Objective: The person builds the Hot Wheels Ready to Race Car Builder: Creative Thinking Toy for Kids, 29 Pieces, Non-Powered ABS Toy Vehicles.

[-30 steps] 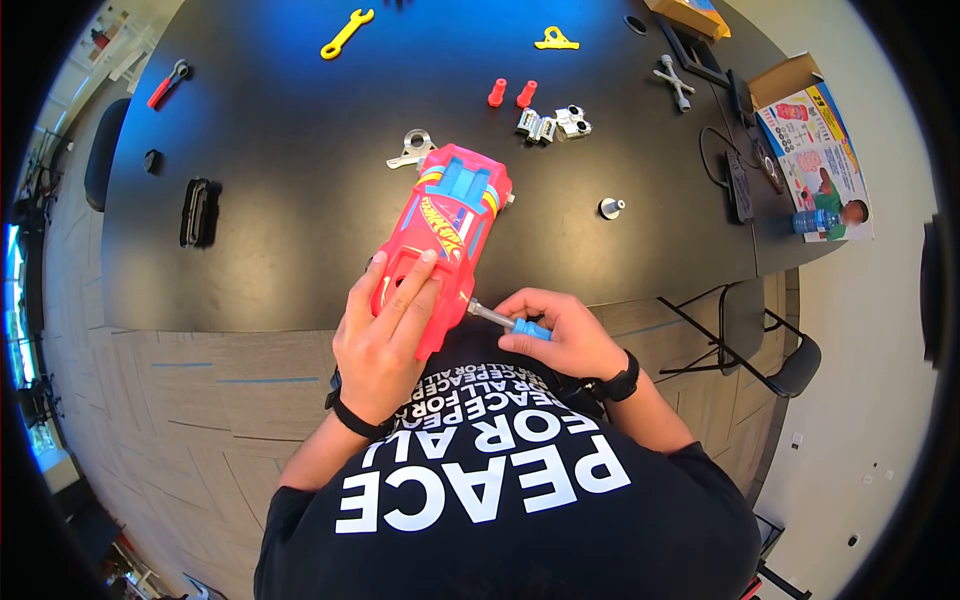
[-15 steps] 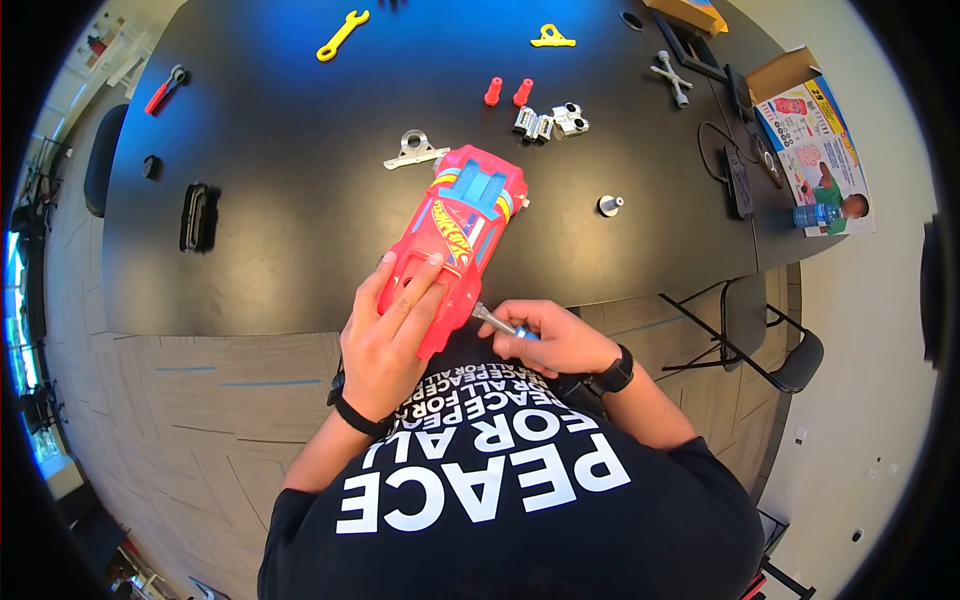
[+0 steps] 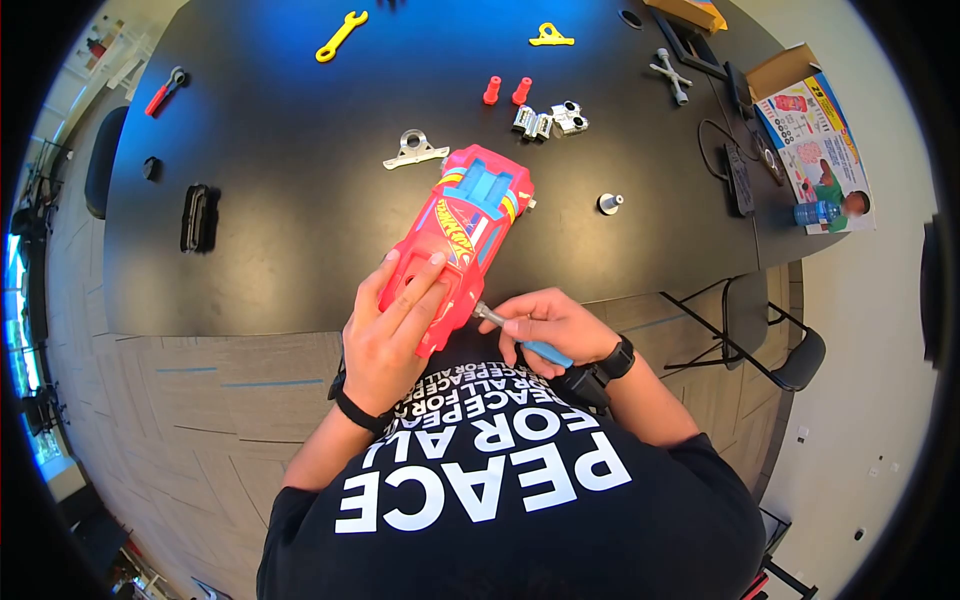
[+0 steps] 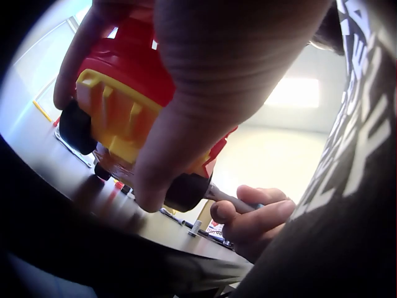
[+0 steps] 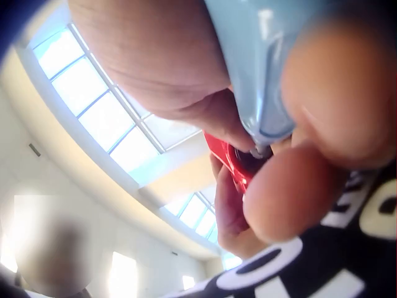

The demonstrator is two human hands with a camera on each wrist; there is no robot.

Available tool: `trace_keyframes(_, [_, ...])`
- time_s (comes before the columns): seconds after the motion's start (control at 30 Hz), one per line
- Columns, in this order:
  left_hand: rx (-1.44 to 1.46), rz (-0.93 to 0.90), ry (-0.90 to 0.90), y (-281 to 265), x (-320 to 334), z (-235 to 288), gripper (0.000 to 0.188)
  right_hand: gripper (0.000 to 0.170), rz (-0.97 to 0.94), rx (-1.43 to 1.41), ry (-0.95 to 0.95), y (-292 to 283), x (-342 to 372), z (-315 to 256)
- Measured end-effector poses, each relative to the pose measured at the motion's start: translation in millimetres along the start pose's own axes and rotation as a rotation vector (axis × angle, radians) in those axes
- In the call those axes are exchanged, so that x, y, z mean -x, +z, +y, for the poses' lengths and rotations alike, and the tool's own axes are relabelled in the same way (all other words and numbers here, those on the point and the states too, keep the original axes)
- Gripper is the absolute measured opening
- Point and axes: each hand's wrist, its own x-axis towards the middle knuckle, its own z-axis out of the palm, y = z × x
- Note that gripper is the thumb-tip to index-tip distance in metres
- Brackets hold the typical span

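A red toy car (image 3: 470, 215) with a blue window area and yellow lettering is held up by the table's near edge, its front end pointing away from me. My left hand (image 3: 393, 325) grips its near end, fingers spread over the top and thumb underneath. In the left wrist view the yellow end piece (image 4: 115, 115) and black wheels (image 4: 188, 192) show. My right hand (image 3: 565, 325) holds a screwdriver (image 3: 547, 352) by its blue handle, between thumb and fingers. Its grey shaft (image 4: 228, 200) meets the car's near right wheel; the tip is hidden there.
Beyond the car lie a silver bracket (image 3: 415, 150), red pegs (image 3: 522, 92), a chrome engine piece (image 3: 568, 118) and a yellow wrench (image 3: 342, 37). A grey socket piece (image 3: 610, 204) stands to the right. A printed box (image 3: 810, 140) and water bottle (image 3: 817, 213) are at the far right.
The car has shifted slightly right. My right hand has turned and changed its hold along the screwdriver, and more of the blue handle shows below the fingers now.
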Motion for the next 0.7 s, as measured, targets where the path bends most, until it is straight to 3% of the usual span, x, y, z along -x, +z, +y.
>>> trace_keyframes(0.07, [0.004, 0.000, 0.007, 1, -1, 0, 0.047, 0.032, -0.107, -0.218, 0.046, -2, -5, 7])
trace_keyframes(0.2, [0.001, -0.008, 0.017, 3, 1, -2, 0.049, 0.035, -0.153, -0.271, 0.033, -5, -11, 18])
trace_keyframes(0.3, [-0.017, -0.009, 0.026, 4, 2, -2, 0.051, 0.036, -0.092, -0.151, 0.035, 0, -5, 11])
trace_keyframes(0.37, [-0.021, -0.006, 0.021, 4, 2, -2, 0.050, 0.039, -0.054, 0.083, -0.047, 4, 0, 7])
trace_keyframes(0.47, [-0.015, -0.006, 0.017, 3, 2, -1, 0.050, 0.045, -0.004, 0.068, -0.105, 4, 3, 12])
trace_keyframes(0.6, [0.043, -0.004, -0.003, 2, 1, 2, 0.046, 0.040, 0.096, 0.136, -0.114, 7, 8, 14])
trace_keyframes(0.7, [0.035, 0.000, -0.004, 3, 0, 2, 0.046, 0.039, 0.161, 0.120, -0.037, 9, 11, 9])
